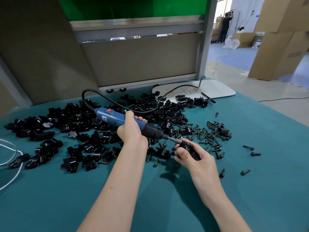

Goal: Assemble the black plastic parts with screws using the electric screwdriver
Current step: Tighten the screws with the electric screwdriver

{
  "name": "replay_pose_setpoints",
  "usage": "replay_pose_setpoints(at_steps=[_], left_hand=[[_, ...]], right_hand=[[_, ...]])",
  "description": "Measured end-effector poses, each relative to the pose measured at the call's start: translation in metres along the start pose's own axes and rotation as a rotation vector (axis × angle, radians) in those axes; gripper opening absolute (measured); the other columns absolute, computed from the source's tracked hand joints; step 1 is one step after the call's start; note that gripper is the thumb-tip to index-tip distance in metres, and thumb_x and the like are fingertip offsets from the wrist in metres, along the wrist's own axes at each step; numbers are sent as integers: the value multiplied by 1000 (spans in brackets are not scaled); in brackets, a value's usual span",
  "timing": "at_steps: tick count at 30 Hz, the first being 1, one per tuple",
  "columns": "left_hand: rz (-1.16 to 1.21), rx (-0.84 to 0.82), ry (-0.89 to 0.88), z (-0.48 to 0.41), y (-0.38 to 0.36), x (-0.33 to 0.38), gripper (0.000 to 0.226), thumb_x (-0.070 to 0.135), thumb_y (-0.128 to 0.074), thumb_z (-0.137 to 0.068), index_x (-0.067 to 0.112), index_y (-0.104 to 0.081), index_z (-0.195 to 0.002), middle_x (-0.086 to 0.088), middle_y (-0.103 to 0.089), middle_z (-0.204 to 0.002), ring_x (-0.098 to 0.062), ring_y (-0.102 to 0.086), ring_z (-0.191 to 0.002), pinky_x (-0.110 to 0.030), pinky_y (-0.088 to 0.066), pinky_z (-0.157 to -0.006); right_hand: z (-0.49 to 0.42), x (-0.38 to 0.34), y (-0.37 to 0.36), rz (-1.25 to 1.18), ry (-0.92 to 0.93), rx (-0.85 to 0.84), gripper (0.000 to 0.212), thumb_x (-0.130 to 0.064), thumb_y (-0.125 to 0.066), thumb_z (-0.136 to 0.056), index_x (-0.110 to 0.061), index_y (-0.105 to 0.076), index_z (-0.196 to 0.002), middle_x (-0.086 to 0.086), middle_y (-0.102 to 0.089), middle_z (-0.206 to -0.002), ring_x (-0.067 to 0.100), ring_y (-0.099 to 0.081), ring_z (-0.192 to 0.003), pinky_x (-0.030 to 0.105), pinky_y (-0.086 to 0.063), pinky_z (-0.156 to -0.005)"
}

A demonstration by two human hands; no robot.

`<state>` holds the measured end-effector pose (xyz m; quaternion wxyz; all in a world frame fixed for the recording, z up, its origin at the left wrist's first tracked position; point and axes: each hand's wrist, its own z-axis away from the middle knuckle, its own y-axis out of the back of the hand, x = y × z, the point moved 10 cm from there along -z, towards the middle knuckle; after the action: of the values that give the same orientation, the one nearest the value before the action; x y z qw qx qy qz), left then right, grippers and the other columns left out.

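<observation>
Down front, just teal table cover point(167, 198) under both bare forearms. Right hand point(192, 156) curled tight around a black plastic part point(189, 147), thumb on the near side, held just over the cloth. Left hand point(132, 129) clamped round the blue electric screwdriver point(120, 118), angled down to the right, bit point(173, 140) right up against that part. Can't make out a screw at the tip, too small and dark. Loose screws point(209, 134) scattered right of and behind the hands, a few strays well off to the right. Big messy heap of black plastic parts point(75, 118) to the left and behind. White cable point(10, 153) at the left edge. Further back, black cord point(117, 97) looping off the tool over the heap toward a white board point(217, 89), pen point(208, 98) at its near edge. Grey partition point(142, 61) past that, cardboard boxes point(280, 39) far right.
</observation>
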<state>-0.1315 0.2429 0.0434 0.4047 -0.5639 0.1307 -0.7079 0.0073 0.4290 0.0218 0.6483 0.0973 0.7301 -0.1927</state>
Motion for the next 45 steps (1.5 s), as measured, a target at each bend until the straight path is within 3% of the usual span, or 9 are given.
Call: replay_pose_setpoints(at_steps=[12,15,20,25,29,35,40,43,45], left_hand=[[-18,1,-13,3,-1,-1,15,5,-61,-87,9,-51,-77,3,-56,-45,-12,-56,-40,-25,-52,-47],[-2,10,-13,3,0,-1,15,4,-61,-86,9,-51,-76,1,-56,-47,-13,-55,-41,-25,-52,-48],[-38,65,-8,1,8,-3,18,2,-59,-84,9,-49,-70,-3,-56,-47,-14,-55,-39,-24,-51,-44],[-22,94,-10,1,11,-4,20,0,-58,-84,10,-47,-71,-3,-54,-49,-14,-52,-37,-23,-49,-43],[14,89,-3,1,10,-5,21,-3,-58,-86,10,-47,-74,3,-51,-38,-11,-49,-33,-22,-46,-43],[5,72,-24,4,8,-2,22,-1,-60,-87,11,-47,-74,4,-52,-40,-10,-50,-35,-22,-48,-43],[-4,122,1,5,16,1,15,0,-61,-90,7,-48,-86,-6,-54,-64,-13,-52,-42,-27,-52,-49],[17,116,73,5,22,3,17,3,-61,-93,10,-46,-85,-7,-54,-72,-16,-53,-51,-29,-53,-53],[63,124,104,4,28,9,15,6,-61,-94,9,-46,-95,-9,-55,-82,-16,-55,-59,-28,-54,-53]], right_hand=[[-3,6,2,-21,-35,6,50,-49,-76,-75,-21,-75,-117,26,-69,-111,19,-78,-90,44,-59,-97],[-2,5,2,-18,-33,1,43,-45,-75,-80,-23,-75,-117,23,-71,-109,17,-78,-90,37,-60,-94],[0,2,1,37,-29,3,38,-50,-75,-76,-30,-75,-109,-7,-79,-94,13,-78,-87,25,-54,-85],[0,0,1,17,-23,20,30,-45,-74,-78,-29,-76,-103,-10,-77,-86,14,-78,-85,8,-50,-69],[-1,2,2,-26,-35,20,29,-44,-76,-76,-29,-77,-101,-1,-79,-92,15,-78,-85,11,-53,-71],[-2,6,1,-33,-66,15,35,-44,-76,-77,-22,-77,-106,2,-79,-93,15,-78,-88,28,-61,-90],[1,0,-1,72,-20,14,33,-51,-75,-76,-34,-76,-103,1,-76,-89,21,-76,-89,31,-60,-88],[6,-4,-6,170,3,-15,24,-58,-72,-74,-50,-71,-97,-5,-76,-90,19,-74,-90,22,-52,-79],[8,-4,-2,170,-3,1,28,-62,-73,-72,-52,-71,-99,-5,-77,-94,20,-75,-93,24,-53,-80]])
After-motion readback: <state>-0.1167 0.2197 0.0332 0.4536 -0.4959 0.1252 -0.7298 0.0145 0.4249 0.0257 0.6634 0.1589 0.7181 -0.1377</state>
